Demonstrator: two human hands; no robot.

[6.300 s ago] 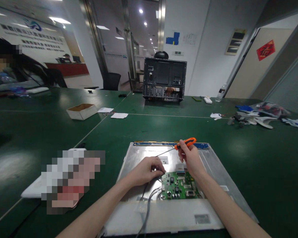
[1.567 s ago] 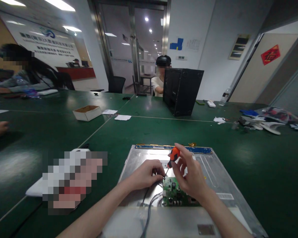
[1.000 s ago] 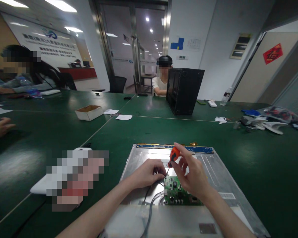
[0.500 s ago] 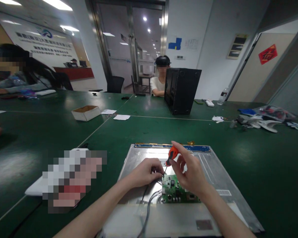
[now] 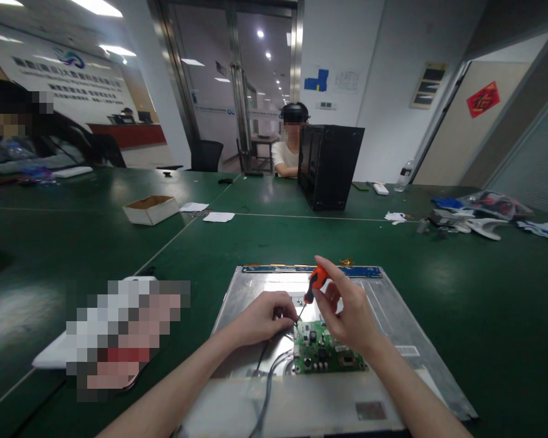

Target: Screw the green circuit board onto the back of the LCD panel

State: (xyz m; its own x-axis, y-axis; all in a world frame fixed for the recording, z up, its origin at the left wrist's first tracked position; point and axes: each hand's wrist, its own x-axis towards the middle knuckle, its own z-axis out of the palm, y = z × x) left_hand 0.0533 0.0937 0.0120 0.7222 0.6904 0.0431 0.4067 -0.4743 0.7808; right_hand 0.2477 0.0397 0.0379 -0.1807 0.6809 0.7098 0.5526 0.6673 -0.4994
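The right hand [image 5: 349, 313] grips an orange-handled screwdriver [image 5: 314, 282] in closed fingers, its shaft slanting down-left to the top left corner of a green circuit board [image 5: 322, 356], which lies on the back of a silver metal panel [image 5: 393, 316] flat on the green table [image 5: 484, 292]. The left hand [image 5: 260, 316] is curled closed just beside the screwdriver tip at that same corner, fingertips pinched, though what they pinch is too small to tell, and grey cables [image 5: 267, 389] run from under it toward the near edge. Farther back on the table stand a black computer case [image 5: 329, 165] with a person behind it and an open cardboard box [image 5: 150, 208].
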